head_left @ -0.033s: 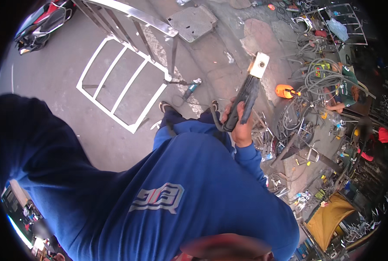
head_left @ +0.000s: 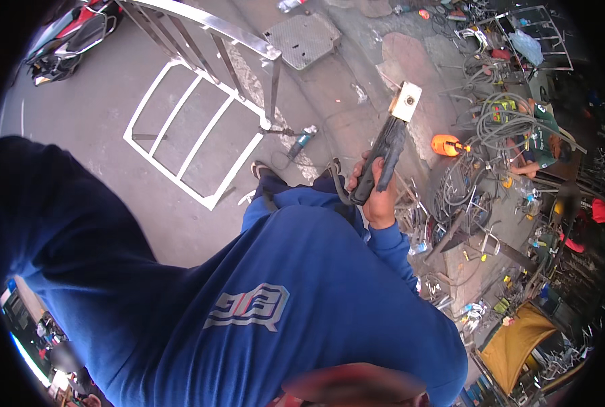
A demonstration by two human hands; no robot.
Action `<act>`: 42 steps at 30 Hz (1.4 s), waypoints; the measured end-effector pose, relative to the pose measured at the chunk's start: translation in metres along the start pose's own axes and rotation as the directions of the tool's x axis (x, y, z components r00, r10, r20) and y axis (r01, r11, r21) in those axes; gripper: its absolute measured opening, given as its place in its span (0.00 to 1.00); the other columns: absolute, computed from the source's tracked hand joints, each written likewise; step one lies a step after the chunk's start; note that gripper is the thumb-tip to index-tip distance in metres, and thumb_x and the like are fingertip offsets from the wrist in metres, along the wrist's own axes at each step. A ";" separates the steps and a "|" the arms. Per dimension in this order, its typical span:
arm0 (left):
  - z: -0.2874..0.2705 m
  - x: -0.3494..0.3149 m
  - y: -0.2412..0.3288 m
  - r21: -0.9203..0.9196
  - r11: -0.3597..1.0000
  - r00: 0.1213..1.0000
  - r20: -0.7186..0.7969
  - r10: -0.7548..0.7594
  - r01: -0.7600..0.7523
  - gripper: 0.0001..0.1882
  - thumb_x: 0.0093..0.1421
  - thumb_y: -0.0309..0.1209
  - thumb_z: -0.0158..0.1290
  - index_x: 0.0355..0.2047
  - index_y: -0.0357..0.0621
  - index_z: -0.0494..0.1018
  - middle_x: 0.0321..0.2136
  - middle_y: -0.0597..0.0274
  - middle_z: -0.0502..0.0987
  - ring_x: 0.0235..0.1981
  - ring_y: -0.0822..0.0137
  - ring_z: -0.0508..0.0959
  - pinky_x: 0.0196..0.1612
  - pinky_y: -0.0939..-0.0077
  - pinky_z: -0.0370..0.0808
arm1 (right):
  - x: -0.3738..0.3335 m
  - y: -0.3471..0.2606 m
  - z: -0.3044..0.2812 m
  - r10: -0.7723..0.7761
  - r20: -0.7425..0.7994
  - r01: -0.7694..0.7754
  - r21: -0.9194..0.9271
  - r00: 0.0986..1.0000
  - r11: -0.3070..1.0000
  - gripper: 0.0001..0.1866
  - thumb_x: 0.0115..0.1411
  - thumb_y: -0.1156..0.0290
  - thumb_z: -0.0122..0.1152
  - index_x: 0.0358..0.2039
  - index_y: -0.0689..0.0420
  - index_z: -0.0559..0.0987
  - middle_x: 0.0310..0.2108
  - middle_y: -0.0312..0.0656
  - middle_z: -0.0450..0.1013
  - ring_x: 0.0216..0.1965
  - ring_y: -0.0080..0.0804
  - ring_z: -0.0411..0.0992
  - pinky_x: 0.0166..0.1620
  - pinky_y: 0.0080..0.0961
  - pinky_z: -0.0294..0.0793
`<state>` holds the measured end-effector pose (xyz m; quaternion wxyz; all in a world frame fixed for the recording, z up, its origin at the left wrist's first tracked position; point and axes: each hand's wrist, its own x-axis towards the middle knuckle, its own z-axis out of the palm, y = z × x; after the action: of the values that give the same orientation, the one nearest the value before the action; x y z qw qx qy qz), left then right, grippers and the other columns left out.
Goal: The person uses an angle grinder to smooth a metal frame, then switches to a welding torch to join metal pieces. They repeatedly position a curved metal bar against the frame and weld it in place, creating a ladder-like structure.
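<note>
Few things of this kind show. A grey-white printed emblem (head_left: 247, 306) sits on the blue sweatshirt, below and left of the grip, made of blocky outlined shapes. Far to the right of the grip, a person's green shirt carries a small pale printed patch (head_left: 537, 138), too small to make out. At the lower left rim, well away from the grip, stands a cluster of small colourful packages or boxes (head_left: 34, 324), blurred, with a bright strip beside them. No screen can be told.
</note>
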<state>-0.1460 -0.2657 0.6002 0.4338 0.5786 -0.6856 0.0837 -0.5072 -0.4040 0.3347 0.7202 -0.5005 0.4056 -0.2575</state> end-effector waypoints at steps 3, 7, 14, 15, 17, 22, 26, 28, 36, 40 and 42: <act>0.064 -0.006 0.074 -0.175 0.978 0.990 0.069 0.124 -0.110 0.10 0.67 0.30 0.54 0.40 0.36 0.79 0.31 0.59 0.80 0.31 0.68 0.79 0.38 0.75 0.75 | 0.007 -0.008 0.001 -0.001 -0.010 0.003 0.125 1.000 0.992 0.25 0.72 0.49 0.52 0.51 0.61 0.69 0.29 0.39 0.71 0.25 0.28 0.72 0.29 0.26 0.74; 0.081 -0.005 0.098 -0.165 0.981 0.992 0.052 0.112 -0.102 0.10 0.67 0.30 0.53 0.40 0.37 0.79 0.32 0.59 0.80 0.32 0.68 0.79 0.39 0.76 0.74 | 0.019 -0.009 -0.015 0.075 -0.047 -0.063 0.209 0.996 0.976 0.25 0.71 0.49 0.53 0.51 0.60 0.69 0.29 0.38 0.71 0.25 0.27 0.72 0.28 0.26 0.75; 0.049 0.014 0.001 0.005 0.787 0.756 -0.281 -0.591 0.617 0.10 0.68 0.30 0.52 0.40 0.37 0.79 0.34 0.60 0.78 0.33 0.68 0.78 0.39 0.77 0.73 | 0.064 -0.017 -0.076 0.099 0.047 -0.105 0.148 0.994 0.983 0.26 0.70 0.47 0.54 0.49 0.60 0.71 0.27 0.38 0.71 0.23 0.27 0.72 0.27 0.26 0.74; 0.083 -0.009 0.003 0.012 0.742 0.698 -0.350 -0.625 0.671 0.10 0.66 0.31 0.55 0.36 0.35 0.78 0.28 0.62 0.75 0.29 0.70 0.75 0.36 0.77 0.70 | 0.072 -0.017 -0.085 0.098 0.095 -0.112 0.155 0.991 0.982 0.26 0.70 0.47 0.55 0.49 0.60 0.71 0.27 0.38 0.71 0.23 0.26 0.72 0.27 0.25 0.74; 0.137 -0.047 0.029 -0.090 0.600 0.554 -0.294 -0.779 0.795 0.10 0.63 0.33 0.61 0.33 0.38 0.75 0.25 0.72 0.70 0.26 0.77 0.67 0.30 0.81 0.64 | 0.088 -0.018 -0.103 0.146 0.152 -0.155 0.052 0.978 0.986 0.26 0.70 0.47 0.55 0.48 0.60 0.72 0.26 0.37 0.71 0.22 0.26 0.72 0.27 0.24 0.74; 0.234 -0.056 0.122 -0.833 0.355 0.466 -0.135 -0.874 0.424 0.13 0.66 0.36 0.57 0.39 0.40 0.71 0.25 0.67 0.73 0.24 0.78 0.68 0.28 0.80 0.66 | 0.109 -0.011 -0.112 0.342 0.149 -0.334 -0.079 0.928 0.939 0.19 0.70 0.53 0.55 0.46 0.58 0.74 0.27 0.35 0.73 0.24 0.25 0.74 0.26 0.25 0.73; 0.257 -0.013 0.158 -0.929 0.359 0.721 -0.191 -0.667 0.086 0.16 0.64 0.38 0.59 0.39 0.39 0.68 0.26 0.64 0.72 0.24 0.74 0.68 0.29 0.75 0.66 | 0.109 -0.009 -0.084 0.322 0.251 -0.315 -0.070 0.913 0.946 0.19 0.71 0.53 0.52 0.46 0.57 0.75 0.28 0.36 0.73 0.24 0.25 0.73 0.25 0.24 0.74; 0.265 0.004 0.149 -0.915 0.318 0.757 -0.387 -0.526 -0.247 0.16 0.63 0.37 0.60 0.38 0.40 0.67 0.25 0.64 0.69 0.23 0.70 0.68 0.30 0.72 0.66 | 0.108 -0.007 -0.068 0.267 0.238 -0.244 -0.119 0.934 0.962 0.17 0.72 0.56 0.50 0.45 0.58 0.75 0.27 0.36 0.73 0.23 0.25 0.73 0.24 0.24 0.72; 0.168 0.020 0.150 -0.788 0.475 0.618 -0.607 -0.499 -0.391 0.13 0.52 0.24 0.64 0.28 0.50 0.68 0.22 0.67 0.68 0.20 0.67 0.69 0.24 0.65 0.74 | 0.119 0.032 -0.074 -0.005 0.319 0.120 -0.341 0.948 0.932 0.23 0.69 0.48 0.57 0.44 0.58 0.73 0.23 0.35 0.71 0.20 0.24 0.71 0.23 0.23 0.71; 0.193 0.023 0.113 -0.855 0.449 0.750 -0.472 -0.463 -0.260 0.12 0.53 0.24 0.62 0.30 0.49 0.69 0.23 0.66 0.69 0.21 0.65 0.70 0.25 0.64 0.75 | 0.126 0.043 -0.080 -0.038 0.294 0.143 -0.346 0.955 0.927 0.25 0.69 0.47 0.57 0.44 0.60 0.74 0.23 0.36 0.71 0.19 0.24 0.71 0.23 0.23 0.71; 0.207 0.020 0.106 -0.881 0.412 0.792 -0.418 -0.444 -0.234 0.11 0.53 0.24 0.62 0.31 0.48 0.69 0.24 0.65 0.70 0.21 0.64 0.70 0.25 0.64 0.75 | 0.126 0.034 -0.065 -0.069 0.332 0.181 -0.321 0.941 0.930 0.27 0.69 0.46 0.57 0.45 0.61 0.74 0.23 0.36 0.71 0.19 0.24 0.71 0.23 0.23 0.71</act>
<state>-0.3398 -0.3744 0.5292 0.8708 0.2374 -0.4034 -0.1505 -0.4951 -0.5231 0.2509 0.6580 -0.6791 0.2914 -0.1446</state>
